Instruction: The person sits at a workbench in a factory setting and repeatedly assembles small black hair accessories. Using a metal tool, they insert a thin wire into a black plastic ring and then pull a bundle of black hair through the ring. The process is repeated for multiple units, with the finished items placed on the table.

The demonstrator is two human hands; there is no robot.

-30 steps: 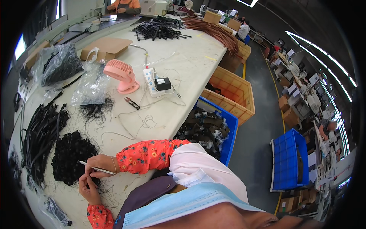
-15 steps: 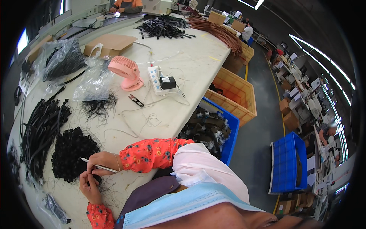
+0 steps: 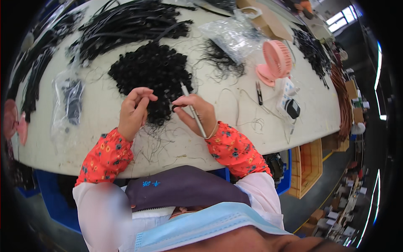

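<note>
From here I see small black loops [image 3: 145, 67] heaped left of centre; at their near right, a slim pale rod [image 3: 199, 123] slants in the right hand [image 3: 204, 111], tip pointing far-left.

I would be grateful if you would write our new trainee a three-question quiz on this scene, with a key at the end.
1. Multiple choice: what does the right hand hold?
A) a roll of tape
B) a slim pen-like tool
C) a paper cup
2. True or false: the snips lie on the pale tabletop, apart from the pile of small black pieces.
3. Fill in the blank: the red sleeves on both forearms are printed with ____.

Key: 1. B; 2. True; 3. flowers
</note>
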